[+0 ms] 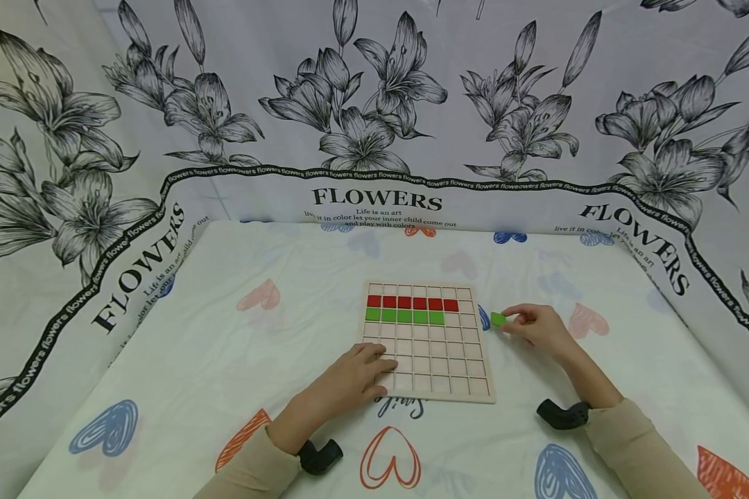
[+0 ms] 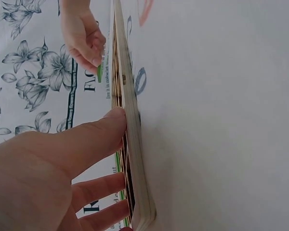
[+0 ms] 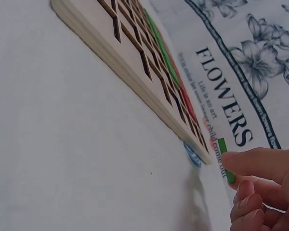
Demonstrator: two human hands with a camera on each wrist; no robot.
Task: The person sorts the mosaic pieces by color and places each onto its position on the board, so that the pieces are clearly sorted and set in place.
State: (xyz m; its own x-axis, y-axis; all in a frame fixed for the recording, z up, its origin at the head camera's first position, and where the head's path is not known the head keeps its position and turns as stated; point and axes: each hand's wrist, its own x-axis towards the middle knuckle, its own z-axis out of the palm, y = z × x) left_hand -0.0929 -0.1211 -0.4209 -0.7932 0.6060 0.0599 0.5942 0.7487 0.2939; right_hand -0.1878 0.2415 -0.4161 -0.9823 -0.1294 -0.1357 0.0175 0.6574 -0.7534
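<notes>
A pale wooden grid board (image 1: 489,395) lies flat on the cloth. One row of its cells holds several red tiles (image 1: 404,303), and the row just in front holds several green tiles (image 1: 404,316). My left hand (image 1: 343,378) rests on the board's near left part; in the left wrist view its thumb touches the board's edge and the fingers extend over the grid. To the right of the board, my right hand (image 1: 539,331) pinches a single green tile (image 3: 223,146) between thumb and fingers, raised and apart from the board.
A white cloth (image 1: 193,360) printed with coloured hearts covers the surface. Behind and at the sides hangs a curtain (image 1: 374,138) with black flower drawings and lettering. Black wrist devices (image 1: 320,457) sit beneath both forearms.
</notes>
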